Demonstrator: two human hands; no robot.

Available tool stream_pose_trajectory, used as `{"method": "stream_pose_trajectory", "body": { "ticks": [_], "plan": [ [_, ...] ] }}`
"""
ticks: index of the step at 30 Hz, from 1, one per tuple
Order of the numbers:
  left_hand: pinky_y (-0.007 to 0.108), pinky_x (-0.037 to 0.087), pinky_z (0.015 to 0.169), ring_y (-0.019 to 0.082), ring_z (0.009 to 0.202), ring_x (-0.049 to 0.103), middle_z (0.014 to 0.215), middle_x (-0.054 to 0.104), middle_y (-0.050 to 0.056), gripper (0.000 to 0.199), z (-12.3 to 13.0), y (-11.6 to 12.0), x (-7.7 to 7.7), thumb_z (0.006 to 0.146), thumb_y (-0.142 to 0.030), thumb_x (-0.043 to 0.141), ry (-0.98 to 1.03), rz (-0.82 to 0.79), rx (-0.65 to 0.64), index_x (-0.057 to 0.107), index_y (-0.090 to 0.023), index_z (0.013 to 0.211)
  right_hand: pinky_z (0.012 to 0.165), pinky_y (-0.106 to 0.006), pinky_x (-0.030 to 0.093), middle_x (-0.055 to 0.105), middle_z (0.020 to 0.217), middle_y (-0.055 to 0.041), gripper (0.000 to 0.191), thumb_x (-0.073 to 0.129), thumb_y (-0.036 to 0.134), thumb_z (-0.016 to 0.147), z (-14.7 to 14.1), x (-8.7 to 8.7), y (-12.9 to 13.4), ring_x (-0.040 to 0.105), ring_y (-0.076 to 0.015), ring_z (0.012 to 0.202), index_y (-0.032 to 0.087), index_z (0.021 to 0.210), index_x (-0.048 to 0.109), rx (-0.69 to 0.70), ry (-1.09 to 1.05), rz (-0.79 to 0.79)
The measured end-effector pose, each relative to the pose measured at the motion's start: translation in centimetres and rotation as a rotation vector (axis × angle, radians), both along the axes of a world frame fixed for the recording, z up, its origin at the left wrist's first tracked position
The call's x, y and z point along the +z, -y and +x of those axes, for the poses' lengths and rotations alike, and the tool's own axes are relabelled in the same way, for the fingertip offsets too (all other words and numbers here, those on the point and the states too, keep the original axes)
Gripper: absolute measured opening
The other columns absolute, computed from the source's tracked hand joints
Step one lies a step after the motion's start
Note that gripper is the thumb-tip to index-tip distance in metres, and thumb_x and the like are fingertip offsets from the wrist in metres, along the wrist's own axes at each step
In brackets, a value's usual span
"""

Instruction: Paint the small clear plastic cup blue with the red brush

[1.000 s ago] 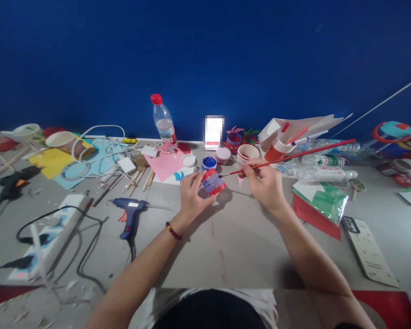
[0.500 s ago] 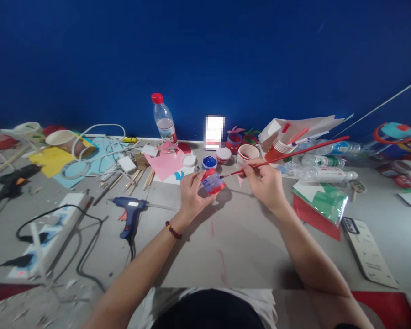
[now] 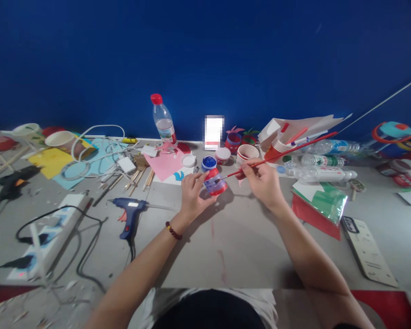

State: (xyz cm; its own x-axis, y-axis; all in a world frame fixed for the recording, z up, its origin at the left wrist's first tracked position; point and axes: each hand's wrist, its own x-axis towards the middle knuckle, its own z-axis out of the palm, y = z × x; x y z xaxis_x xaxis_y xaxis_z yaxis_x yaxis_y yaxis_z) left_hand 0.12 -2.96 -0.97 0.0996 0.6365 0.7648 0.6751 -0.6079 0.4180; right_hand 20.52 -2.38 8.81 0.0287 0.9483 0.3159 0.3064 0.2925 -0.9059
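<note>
My left hand [image 3: 194, 194] is closed round a small painted cup-like piece [image 3: 215, 183], red at both ends with a bluish-purple band between; its exact kind is unclear. A thin red paintbrush [image 3: 281, 154] is pinched in my right hand [image 3: 263, 182]. The brush tip meets the purple band, and the handle slants up to the right. Just behind the piece stands an open jar of blue paint [image 3: 209, 163]. Beside that jar is a pink-and-white lidded jar [image 3: 223, 156]. A paper cup [image 3: 247, 155], stained reddish inside, stands behind my right hand.
On the left lie a blue hot glue gun [image 3: 130, 214] and a power strip [image 3: 51, 237] with trailing cords. A red-capped bottle [image 3: 163, 121] stands at the back. Plastic bottles [image 3: 324, 173], a green packet [image 3: 325, 201] and a phone [image 3: 370, 251] lie on the right.
My left hand has turned the painted piece, so its red end and band face differently. The brush has shifted slightly, its handle end now lower and further left.
</note>
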Motion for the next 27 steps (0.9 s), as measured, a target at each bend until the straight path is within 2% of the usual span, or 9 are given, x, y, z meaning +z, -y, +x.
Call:
{"method": "stream_pose_trajectory", "body": {
  "ticks": [6,10,15,19,27],
  "plan": [
    [0.045,0.047,0.095,0.027,0.107,0.057,0.116,0.058,0.01,0.07,-0.3,0.0,-0.1,0.07,-0.033,0.08,-0.004,-0.012,0.006,0.049,-0.025,0.133,0.06,-0.033,0.061,0.071,0.069,-0.0039,0.035,0.063,0.055,0.085,0.9,0.6,-0.6,0.073,-0.02,0.062,0.02,0.078,0.061,-0.075,0.102,0.073],
    [0.046,0.047,0.097,0.027,0.108,0.058,0.117,0.059,0.01,0.066,-0.2,0.0,0.0,0.071,-0.031,0.078,0.003,-0.009,-0.003,0.048,-0.024,0.13,0.063,-0.034,0.062,0.071,0.07,-0.0036,0.032,0.065,0.052,0.086,1.4,0.8,-0.7,0.073,-0.0203,0.063,0.021,0.079,0.062,-0.105,0.062,0.084],
    [0.046,0.047,0.099,0.028,0.111,0.058,0.119,0.06,0.011,0.066,-0.1,0.1,-0.1,0.069,-0.028,0.078,0.015,-0.073,0.011,0.049,-0.022,0.128,0.062,-0.033,0.061,0.071,0.072,-0.0034,0.032,0.065,0.051,0.088,1.6,0.5,-0.3,0.073,-0.0189,0.063,0.02,0.083,0.062,-0.038,-0.048,0.058],
    [0.046,0.047,0.099,0.028,0.113,0.058,0.12,0.061,0.011,0.065,-0.1,0.1,-0.1,0.07,-0.026,0.078,0.039,-0.057,-0.01,0.05,-0.022,0.128,0.06,-0.032,0.061,0.07,0.068,-0.0025,0.034,0.066,0.053,0.087,1.0,0.5,-0.1,0.073,-0.0192,0.063,0.02,0.081,0.061,0.024,-0.065,0.03],
    [0.046,0.047,0.099,0.029,0.113,0.059,0.121,0.063,0.011,0.066,-0.2,0.0,-0.1,0.069,-0.026,0.079,0.036,-0.091,0.0,0.05,-0.022,0.128,0.061,-0.033,0.061,0.072,0.07,-0.0038,0.039,0.063,0.059,0.086,1.3,1.0,-0.5,0.073,-0.0193,0.062,0.02,0.08,0.062,-0.055,0.045,0.11]
  ]
}}
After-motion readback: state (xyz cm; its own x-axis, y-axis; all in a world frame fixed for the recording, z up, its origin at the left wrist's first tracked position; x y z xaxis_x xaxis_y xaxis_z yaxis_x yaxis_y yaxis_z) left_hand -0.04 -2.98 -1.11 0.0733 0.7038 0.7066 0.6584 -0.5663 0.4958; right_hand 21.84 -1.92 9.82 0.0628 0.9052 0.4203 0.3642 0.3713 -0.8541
